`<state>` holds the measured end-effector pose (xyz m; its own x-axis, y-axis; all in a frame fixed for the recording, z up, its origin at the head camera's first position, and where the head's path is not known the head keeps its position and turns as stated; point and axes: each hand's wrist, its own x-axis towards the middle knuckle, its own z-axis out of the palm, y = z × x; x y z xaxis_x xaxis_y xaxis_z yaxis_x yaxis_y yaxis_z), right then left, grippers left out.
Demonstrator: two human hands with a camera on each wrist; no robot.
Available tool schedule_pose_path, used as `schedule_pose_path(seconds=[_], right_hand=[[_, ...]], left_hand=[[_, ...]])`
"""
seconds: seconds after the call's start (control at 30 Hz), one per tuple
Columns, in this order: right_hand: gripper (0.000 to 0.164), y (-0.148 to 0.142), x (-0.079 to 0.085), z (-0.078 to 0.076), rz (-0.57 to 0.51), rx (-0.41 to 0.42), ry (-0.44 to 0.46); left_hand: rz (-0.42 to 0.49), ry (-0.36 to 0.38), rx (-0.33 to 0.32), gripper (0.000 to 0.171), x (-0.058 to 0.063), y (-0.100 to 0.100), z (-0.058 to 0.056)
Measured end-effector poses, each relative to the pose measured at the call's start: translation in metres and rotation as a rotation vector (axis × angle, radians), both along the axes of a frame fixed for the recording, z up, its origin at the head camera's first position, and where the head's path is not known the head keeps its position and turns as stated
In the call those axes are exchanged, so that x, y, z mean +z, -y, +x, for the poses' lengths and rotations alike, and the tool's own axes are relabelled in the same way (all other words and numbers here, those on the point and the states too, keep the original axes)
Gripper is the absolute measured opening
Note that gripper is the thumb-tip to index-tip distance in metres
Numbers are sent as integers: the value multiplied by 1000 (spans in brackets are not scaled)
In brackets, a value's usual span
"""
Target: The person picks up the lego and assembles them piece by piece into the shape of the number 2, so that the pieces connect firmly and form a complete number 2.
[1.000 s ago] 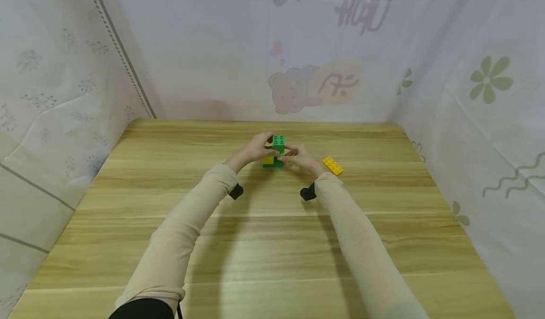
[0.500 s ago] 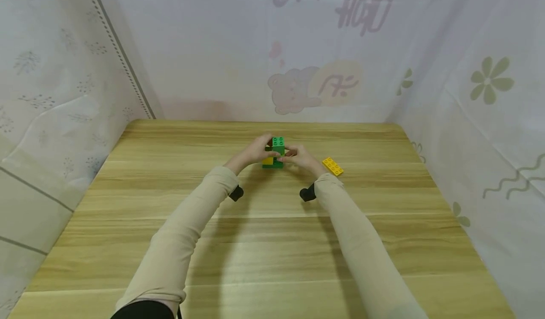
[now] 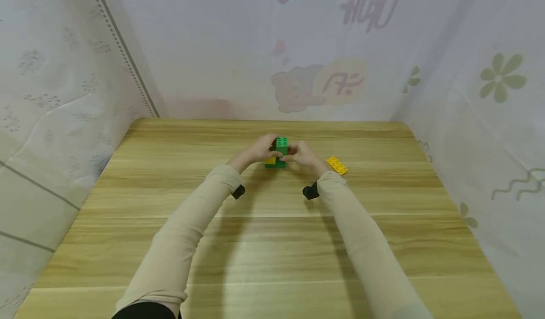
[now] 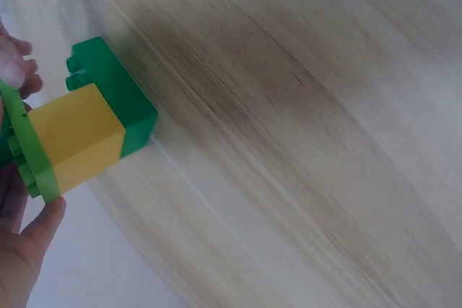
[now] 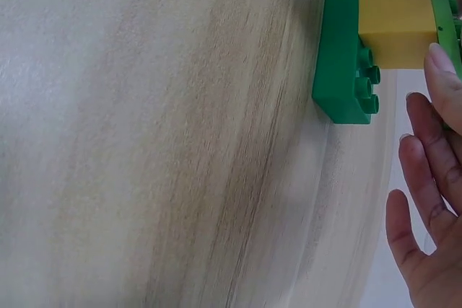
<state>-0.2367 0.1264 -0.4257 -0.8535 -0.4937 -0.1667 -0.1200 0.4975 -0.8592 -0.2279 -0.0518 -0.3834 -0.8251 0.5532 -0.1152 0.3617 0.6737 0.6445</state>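
Note:
A small stack of toy building blocks stands toward the back of the table. Its base is a dark green block (image 5: 341,55), with a yellow block (image 4: 78,135) over one half. A thin light green block (image 4: 32,146) lies across the yellow one, and a green block (image 3: 282,145) tops the stack on the right. My left hand (image 3: 260,149) grips the upper stack from the left, fingertips at the light green block's edge. From the right, my right hand (image 3: 303,154) pinches the same level, thumb on the light green block; its other fingers (image 5: 421,178) spread loosely.
A flat yellow block (image 3: 337,165) with studs lies on the wooden table (image 3: 272,243), right of my right hand. Patterned cloth (image 3: 213,49) hangs behind the table and along both sides.
The head view has shifted slightly. My right fingers sit a little closer against the stack, covering more of the light green block; the left hand keeps its hold.

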Motion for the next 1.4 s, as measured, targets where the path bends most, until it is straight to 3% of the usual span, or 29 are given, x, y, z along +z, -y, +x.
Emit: schedule_pose_path(seconds=[0.37, 0.7, 1.1, 1.4], right_hand=[[27, 2, 2, 0, 12, -23, 39], [23, 3, 7, 2, 31, -30, -15], [24, 2, 6, 3, 20, -20, -4], [25, 5, 3, 5, 24, -31, -7]], left_hand=[[-61, 17, -3, 43, 3, -1, -1], [-63, 9, 20, 42, 1, -2, -2], [-66, -27, 14, 41, 0, -1, 1], [46, 39, 53, 40, -8, 5, 4]])
